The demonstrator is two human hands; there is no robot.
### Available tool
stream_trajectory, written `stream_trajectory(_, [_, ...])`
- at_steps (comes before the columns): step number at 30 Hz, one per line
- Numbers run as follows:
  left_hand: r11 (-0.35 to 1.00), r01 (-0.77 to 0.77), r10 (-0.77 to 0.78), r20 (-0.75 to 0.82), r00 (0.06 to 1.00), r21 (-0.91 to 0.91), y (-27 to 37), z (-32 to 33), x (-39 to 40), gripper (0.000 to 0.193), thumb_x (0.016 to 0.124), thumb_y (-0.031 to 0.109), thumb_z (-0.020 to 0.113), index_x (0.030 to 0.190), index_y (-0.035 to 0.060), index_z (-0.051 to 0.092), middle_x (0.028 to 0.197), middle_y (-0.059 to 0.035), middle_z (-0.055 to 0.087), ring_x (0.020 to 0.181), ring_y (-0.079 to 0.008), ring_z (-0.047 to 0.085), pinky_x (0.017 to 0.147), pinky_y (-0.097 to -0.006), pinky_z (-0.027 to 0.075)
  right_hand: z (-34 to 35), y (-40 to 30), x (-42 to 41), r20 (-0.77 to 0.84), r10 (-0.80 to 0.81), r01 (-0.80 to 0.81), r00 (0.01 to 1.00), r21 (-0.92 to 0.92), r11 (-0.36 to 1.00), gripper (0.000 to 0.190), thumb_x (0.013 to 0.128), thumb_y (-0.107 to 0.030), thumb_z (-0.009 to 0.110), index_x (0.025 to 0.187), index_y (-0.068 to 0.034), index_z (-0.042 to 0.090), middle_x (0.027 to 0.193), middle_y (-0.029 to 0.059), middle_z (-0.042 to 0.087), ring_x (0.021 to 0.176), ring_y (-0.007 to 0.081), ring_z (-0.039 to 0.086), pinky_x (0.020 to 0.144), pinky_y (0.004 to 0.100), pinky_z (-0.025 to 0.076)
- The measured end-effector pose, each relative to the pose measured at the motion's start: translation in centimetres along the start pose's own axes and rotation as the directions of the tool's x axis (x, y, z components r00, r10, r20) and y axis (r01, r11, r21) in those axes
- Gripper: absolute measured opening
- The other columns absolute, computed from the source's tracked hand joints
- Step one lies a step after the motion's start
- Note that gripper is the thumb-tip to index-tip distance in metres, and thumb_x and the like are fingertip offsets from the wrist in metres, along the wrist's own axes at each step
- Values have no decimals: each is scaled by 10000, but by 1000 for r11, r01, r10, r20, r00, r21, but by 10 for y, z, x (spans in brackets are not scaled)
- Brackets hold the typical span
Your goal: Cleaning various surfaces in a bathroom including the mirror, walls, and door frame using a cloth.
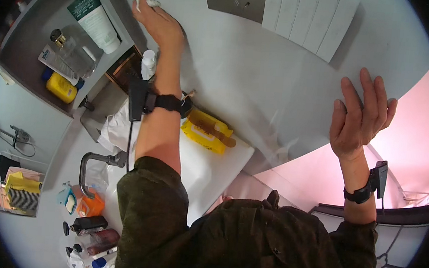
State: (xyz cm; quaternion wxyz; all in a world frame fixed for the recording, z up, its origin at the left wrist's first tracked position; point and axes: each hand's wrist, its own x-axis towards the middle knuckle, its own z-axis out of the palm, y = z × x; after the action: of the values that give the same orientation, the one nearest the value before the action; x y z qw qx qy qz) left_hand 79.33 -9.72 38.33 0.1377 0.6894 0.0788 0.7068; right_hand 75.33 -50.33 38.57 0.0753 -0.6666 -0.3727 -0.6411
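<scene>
My left hand (160, 26) reaches up along the pale wall (241, 75), next to the side of an open shelf cabinet (113, 3). A crumpled white tissue or cloth (153, 1) is held at its fingers. Beneath the left forearm stands a small white bottle (149, 64). My right hand (361, 117) is raised near the wall's right edge, fingers spread and holding nothing. Whether it touches the wall, I cannot tell. Above and between the hands, a grey socket plate (234, 3) adjoins a white switch panel (306, 18) with several long keys.
A yellow wipes pack (210, 143) with a brown comb-like item (208, 126) lies on the white sink's (192, 181) rim. The cabinet holds a green-and-white tube (98, 26), a glass bottle (71, 56) and a yellow bottle (61, 87). Pump bottles (90, 222) stand beyond the faucet (83, 172).
</scene>
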Motion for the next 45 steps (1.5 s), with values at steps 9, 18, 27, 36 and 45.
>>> stream_trajectory(9, [973,232,-231,58,971,-3,41,-18,-88,510,928,-5,352,1432,-5,278,1434,-299,242,1283,-448,339,1077,-448,303,1,0,-1,2,41,-41,999,41,998,258,852,-140,619,1095,-189,691,1277,29,606,1291,192,451,1170,386,145])
stream_trajectory(18, [927,372,-358,199,912,-42,89,-37,-165,517,939,9,350,1447,-2,258,1442,-317,249,1337,-461,283,1100,-458,271,1,1,-2,1,29,-29,1000,51,998,250,878,-166,593,1109,-190,687,1286,19,600,1299,184,441,1168,382,147])
stream_trajectory(27, [912,394,-361,235,903,-112,93,-45,-204,501,943,10,337,1432,-56,252,1450,-297,286,1349,-437,286,1135,-450,230,1,1,0,11,19,-19,1000,40,999,210,922,-195,565,1096,-167,678,1281,33,607,1320,195,424,1173,384,134])
stream_trajectory(36, [844,529,-533,219,817,81,-4,-31,-192,521,934,18,368,1432,-70,244,1445,-278,318,1320,-405,354,1126,-420,268,1,1,-1,25,23,-23,999,9,1000,198,904,-195,592,1077,-168,686,1270,22,613,1311,192,435,1163,383,141])
stream_trajectory(45, [762,578,-638,185,748,291,-21,-19,-215,459,916,20,406,1351,-113,344,1344,-301,422,1246,-425,415,1080,-451,307,1,-2,1,10,47,-46,999,-10,999,202,899,-195,597,1074,-167,695,1255,30,626,1307,192,439,1163,379,141])
